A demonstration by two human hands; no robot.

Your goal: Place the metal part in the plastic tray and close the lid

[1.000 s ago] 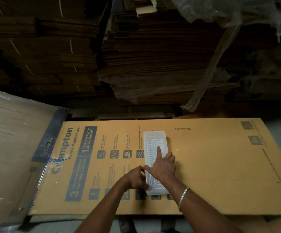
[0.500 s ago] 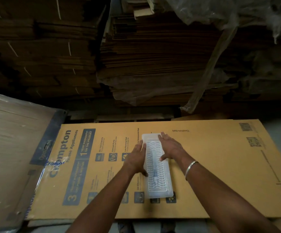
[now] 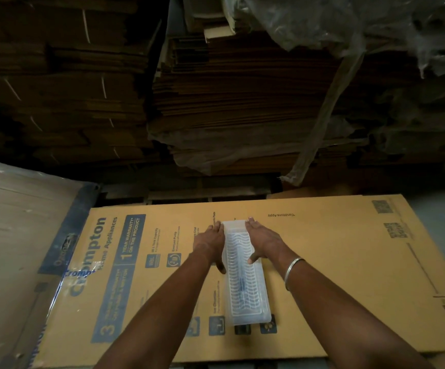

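Observation:
A long clear plastic tray with a ribbed lid lies lengthwise on a flat printed carton. The lid is down over it, and a dark metal part shows dimly through the plastic near the middle. My left hand lies flat along the tray's far left side, fingers pointing away from me. My right hand presses on the far right side, thumb resting on the lid. Both hands bracket the tray's far end.
The flat carton with blue print serves as the work surface. A plastic-wrapped board leans at the left. Stacks of flattened cardboard and loose plastic sheeting fill the back.
Both hands slid from the near and middle part of the tray up to its far end, one on each side. The tray stayed in place with the lid down.

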